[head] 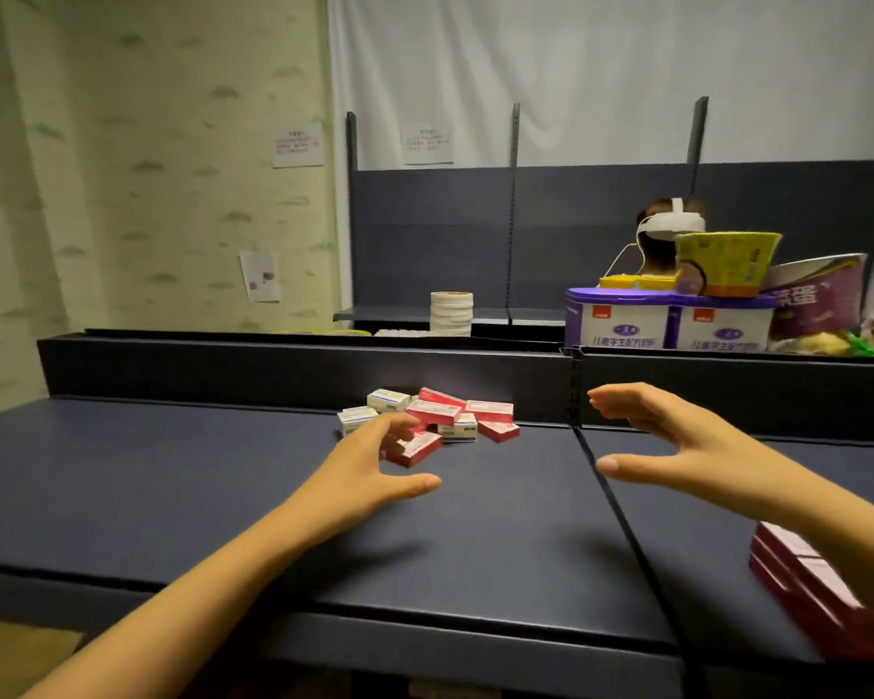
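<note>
left fingers [397, 425] spread wide, tips just over the nearest red box [415, 449], holding nothing. the left hand [369, 461] hovers at the near edge of the pile of small boxes [440, 413], back of the dark shelf [172, 471]. right hand [677, 446] open too, empty, apart to the pile's right. best play, i'd say: close in from both sides, scoop low, keep the boxes flat. count: about five red and three white in the pile, roughly three red in the stack [798, 567] near right.
</note>
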Demonstrator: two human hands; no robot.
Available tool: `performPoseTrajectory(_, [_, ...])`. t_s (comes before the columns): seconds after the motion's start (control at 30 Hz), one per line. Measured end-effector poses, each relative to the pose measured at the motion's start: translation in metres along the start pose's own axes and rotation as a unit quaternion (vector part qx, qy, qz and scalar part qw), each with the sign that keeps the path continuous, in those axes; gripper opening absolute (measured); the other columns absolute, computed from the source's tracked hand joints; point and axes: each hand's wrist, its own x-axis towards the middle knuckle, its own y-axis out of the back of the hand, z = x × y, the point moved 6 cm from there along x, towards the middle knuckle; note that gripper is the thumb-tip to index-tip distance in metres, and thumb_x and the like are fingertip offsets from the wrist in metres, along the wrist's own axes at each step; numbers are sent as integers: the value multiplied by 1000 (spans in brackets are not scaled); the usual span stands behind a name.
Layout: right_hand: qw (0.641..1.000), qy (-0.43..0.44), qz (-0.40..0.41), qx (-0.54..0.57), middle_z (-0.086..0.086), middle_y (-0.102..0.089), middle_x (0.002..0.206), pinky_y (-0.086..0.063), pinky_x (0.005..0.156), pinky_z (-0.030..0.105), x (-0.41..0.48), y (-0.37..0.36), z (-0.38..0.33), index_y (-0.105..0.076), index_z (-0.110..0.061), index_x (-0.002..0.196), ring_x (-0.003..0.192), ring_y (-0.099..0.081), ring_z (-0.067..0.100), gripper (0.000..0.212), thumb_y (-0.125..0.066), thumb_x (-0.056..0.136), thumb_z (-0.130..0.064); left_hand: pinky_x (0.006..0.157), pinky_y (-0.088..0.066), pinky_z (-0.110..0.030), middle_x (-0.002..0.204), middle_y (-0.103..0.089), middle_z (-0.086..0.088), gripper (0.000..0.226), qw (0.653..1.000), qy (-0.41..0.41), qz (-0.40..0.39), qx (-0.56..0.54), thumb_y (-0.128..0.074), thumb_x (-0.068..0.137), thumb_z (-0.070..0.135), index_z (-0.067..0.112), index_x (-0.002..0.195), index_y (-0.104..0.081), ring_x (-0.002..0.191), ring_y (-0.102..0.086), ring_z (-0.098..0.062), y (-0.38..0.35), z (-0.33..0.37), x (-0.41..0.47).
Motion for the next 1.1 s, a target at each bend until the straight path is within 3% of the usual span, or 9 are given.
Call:
performPoseTrajectory(0.17, [999,-36,12,-1,-9,-42,142,-35,104,26,41,-42,-20,-37,-37,130,126,-42,7,76,-63,61,-52,86,-38,-18,123,-51,10,60,999,34,-21,-9,-75,74,36,27,126,-47,103,-51,-5,22,-60,39])
performPoseTrajectory(0.27, [999,-46,20,-2,-5,-44,141,-36,100,23,67,-60,-24,-37,-29,135,122,-44,7,71,-67,72,-43,86,-39,-22,127,-53,1,54,998,51,-25,-7,-77,73,35,23,120,-52,106,-51,-11,27,-86,68])
performPoseTrajectory(0.4, [998,-58,32,-11,-1,-48,138,-38,94,21,105,-79,-18,-39,-25,134,110,-45,6,64,-68,79,-35,98,-40,-32,133,-50,-3,66,994,38,-47,89,-75,72,42,16,128,-50,119,-47,-19,23,-96,101])
performPoseTrajectory(0.57, [996,-89,23,-17,4,-49,135,-54,75,23,150,-100,2,-41,-21,133,108,-50,14,58,-67,82,-31,94,-36,-37,129,-52,-3,61,971,10,-79,225,-65,74,57,24,125,-58,120,-45,-23,12,-98,121])
performPoseTrajectory(0.63, [995,-99,7,-32,5,-48,135,-51,71,20,166,-108,9,-41,-18,133,108,-48,13,58,-66,83,-30,93,-35,-36,127,-49,-4,62,955,-10,-85,282,-59,76,62,27,128,-56,118,-42,-23,9,-99,120])
performPoseTrajectory(0.7, [993,-112,-12,-45,6,-49,134,-46,75,21,182,-116,17,-42,-17,132,107,-47,12,58,-68,81,-31,93,-34,-35,124,-47,-4,61,947,-24,-82,311,-55,78,64,27,126,-57,116,-40,-22,9,-99,119])
performPoseTrajectory(0.93, [985,-145,-27,-86,7,-55,129,-47,95,31,210,-135,34,-46,-15,128,109,-53,17,59,-72,77,-31,90,-34,-33,121,-55,0,51,960,-35,-54,272,-61,77,57,23,115,-64,110,-48,-18,22,-92,120])
performPoseTrajectory(1.1, [987,-134,-26,-83,7,-57,125,-47,85,26,206,-132,29,-48,-15,124,100,-53,14,56,-74,76,-29,85,-51,-29,114,-65,-1,44,988,12,-70,138,-72,73,42,19,110,-64,96,-60,-13,36,-101,111])
